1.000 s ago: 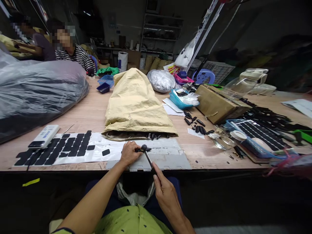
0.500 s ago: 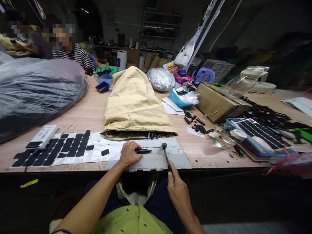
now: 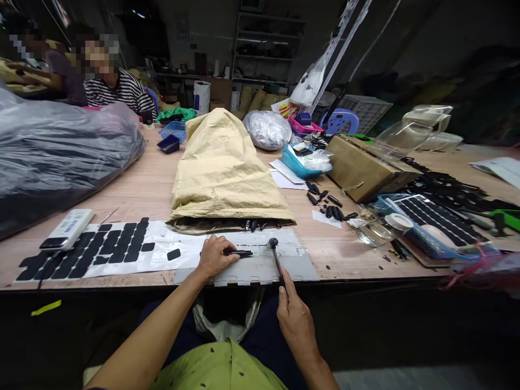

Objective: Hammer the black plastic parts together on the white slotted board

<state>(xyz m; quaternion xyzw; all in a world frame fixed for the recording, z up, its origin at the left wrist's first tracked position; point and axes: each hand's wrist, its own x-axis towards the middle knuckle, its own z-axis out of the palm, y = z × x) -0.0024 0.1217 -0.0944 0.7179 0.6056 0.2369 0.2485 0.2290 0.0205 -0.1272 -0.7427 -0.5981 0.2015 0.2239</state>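
My left hand [image 3: 216,257] rests over a grey board [image 3: 292,264] at the table's front edge. Its fingers are closed on a slim black part [image 3: 245,253], whose far end sticks out to the right and looks split in two. My right hand [image 3: 296,314] grips the dark handle of a small hammer [image 3: 273,243]. The hammer's round head is low over the board, to the right of the black part and apart from it. A beige sack [image 3: 231,179] lies beyond both hands, with dark pieces showing at its mouth.
Left of the board lies a white sheet with black stickers [image 3: 134,244] and a white device [image 3: 68,230]. Loose black parts [image 3: 333,211], a cardboard box [image 3: 365,168] and a blue basket [image 3: 441,233] stand right. A large plastic bag [image 3: 60,157] fills the far left; people sit behind.
The black part has turned a little in my left fingers, and its end now appears as two tips. My right hand and the hammer have hardly moved. The view has shifted slightly.
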